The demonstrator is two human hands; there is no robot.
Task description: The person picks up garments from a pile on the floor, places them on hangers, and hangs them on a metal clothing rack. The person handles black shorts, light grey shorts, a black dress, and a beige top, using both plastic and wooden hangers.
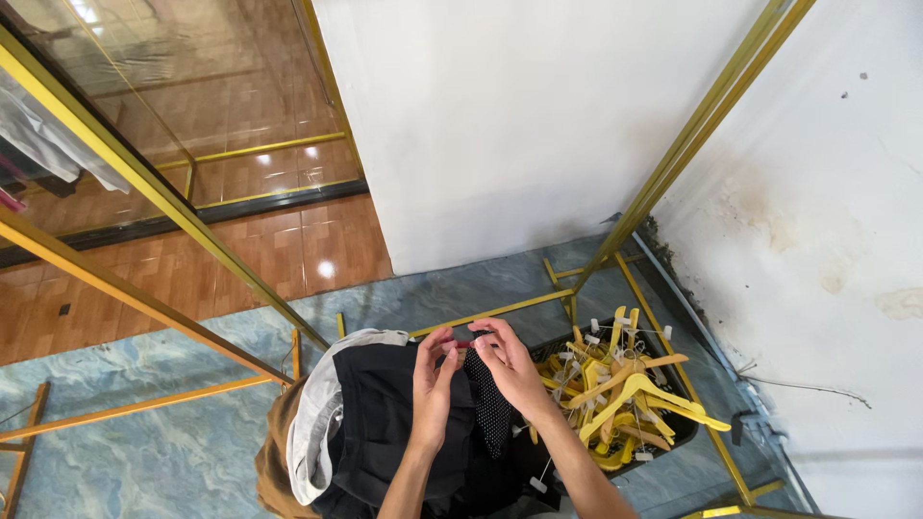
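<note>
My left hand (433,384) and my right hand (510,367) meet above a pile of clothes, fingertips pinching a small reddish piece (465,343) between them. A dark white-dotted garment (490,413) hangs down from that point, under my right hand. Below lies a black garment (385,423) with a light grey one (312,423) and a brown one (272,452) beside it. Whether the reddish piece is a clip or part of a hanger I cannot tell.
A black basket (685,430) full of several yellow hangers (625,394) stands right of my hands. Gold metal rack bars (144,178) cross the left and right. A white wall (538,125) rises ahead; the floor is blue marbled tile (173,452).
</note>
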